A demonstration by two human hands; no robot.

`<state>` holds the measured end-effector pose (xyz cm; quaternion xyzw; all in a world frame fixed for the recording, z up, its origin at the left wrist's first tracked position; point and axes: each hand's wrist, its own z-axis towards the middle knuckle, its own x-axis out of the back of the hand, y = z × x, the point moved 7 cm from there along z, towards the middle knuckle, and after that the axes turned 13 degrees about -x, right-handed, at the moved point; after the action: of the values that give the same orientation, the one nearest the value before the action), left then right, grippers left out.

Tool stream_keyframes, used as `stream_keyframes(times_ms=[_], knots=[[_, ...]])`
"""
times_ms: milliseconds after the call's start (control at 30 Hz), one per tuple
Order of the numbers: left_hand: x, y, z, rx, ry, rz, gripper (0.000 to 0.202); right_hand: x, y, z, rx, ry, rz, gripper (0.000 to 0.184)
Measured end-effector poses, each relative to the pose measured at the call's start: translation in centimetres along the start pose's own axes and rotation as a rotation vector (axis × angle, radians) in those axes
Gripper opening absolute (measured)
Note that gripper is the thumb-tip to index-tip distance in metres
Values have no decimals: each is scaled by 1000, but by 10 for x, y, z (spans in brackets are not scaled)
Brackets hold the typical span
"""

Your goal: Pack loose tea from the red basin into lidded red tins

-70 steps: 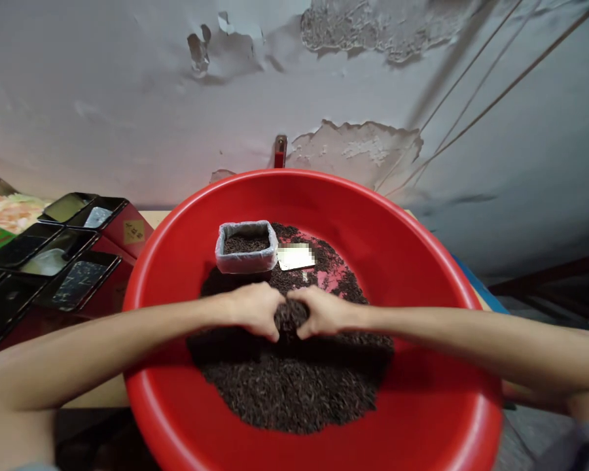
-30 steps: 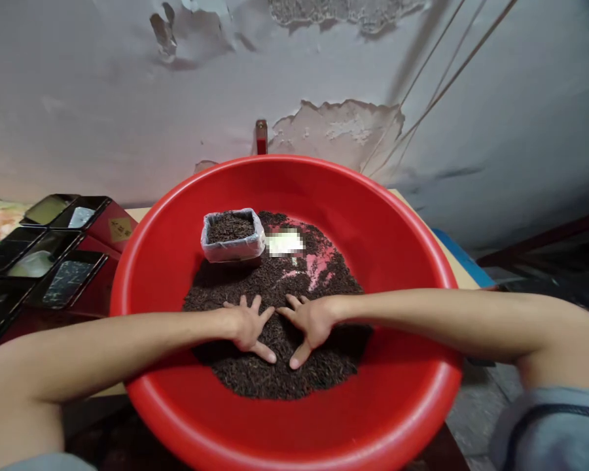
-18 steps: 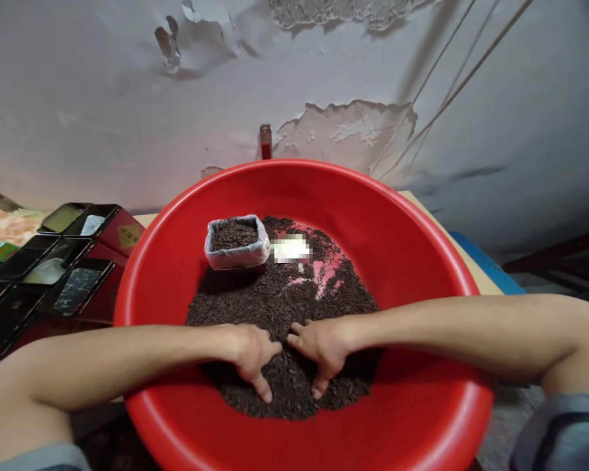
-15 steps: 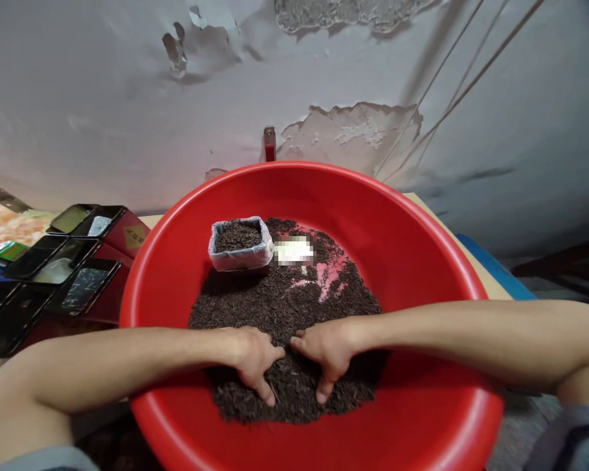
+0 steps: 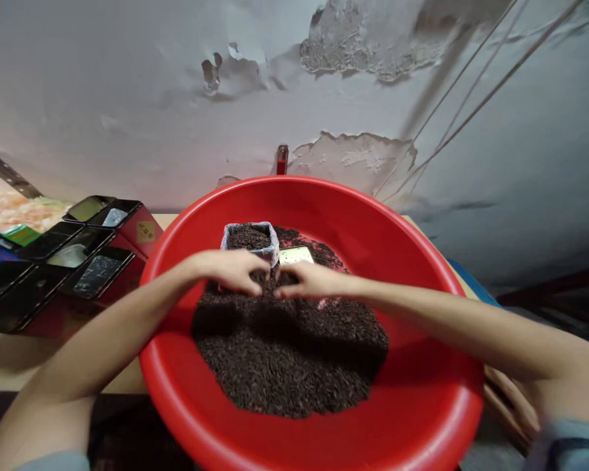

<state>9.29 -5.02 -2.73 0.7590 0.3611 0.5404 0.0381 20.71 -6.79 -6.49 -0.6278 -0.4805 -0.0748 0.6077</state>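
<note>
Characters on the yellow label [image 5: 146,231] were too blurred to read; left hand [image 5: 235,270] and right hand [image 5: 314,280] curved over dark flakes [image 5: 294,376], grip spread or filled, I couldn't tell.

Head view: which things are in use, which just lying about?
Likely in use:
dark loose flakes, under both hands
red tub
lined box

Apparently just lying about:
red-and-black tins
green box

Unclear: pale flat piece, in the tub.

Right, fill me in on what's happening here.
A person's left hand and right hand are curled close together over dark flakes spread in a red basin; whether they grip any is hard to tell. A lined box of similar flakes sits in the basin, beyond the left hand.
</note>
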Motion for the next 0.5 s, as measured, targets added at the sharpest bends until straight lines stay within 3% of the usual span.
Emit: stream_keyframes(times_ms=[67, 133, 200, 333, 367, 433, 500], knots=[[42, -20, -15, 64, 284, -32, 35, 37, -18, 21, -10, 207, 209, 27], [69, -39, -29, 145, 534, -20, 36, 61, -28, 42, -72, 357, 448, 24], [79, -54, -37, 171, 690, -46, 41, 71, -35, 60, -120, 413, 626, 21], [73, -85, -53, 264, 907, -166, 58, 75, -25, 69, -150, 483, 719, 19], [67, -95, -57, 351, 933, -198, 60, 75, -15, 66, -181, 530, 723, 20], [45, -114, -56, 514, 844, -386, 60, 65, 11, 62, -323, 522, 740, 24], [15, -123, -43, 574, 654, -717, 66, 41, 34, 62, -511, 344, 766, 33]])
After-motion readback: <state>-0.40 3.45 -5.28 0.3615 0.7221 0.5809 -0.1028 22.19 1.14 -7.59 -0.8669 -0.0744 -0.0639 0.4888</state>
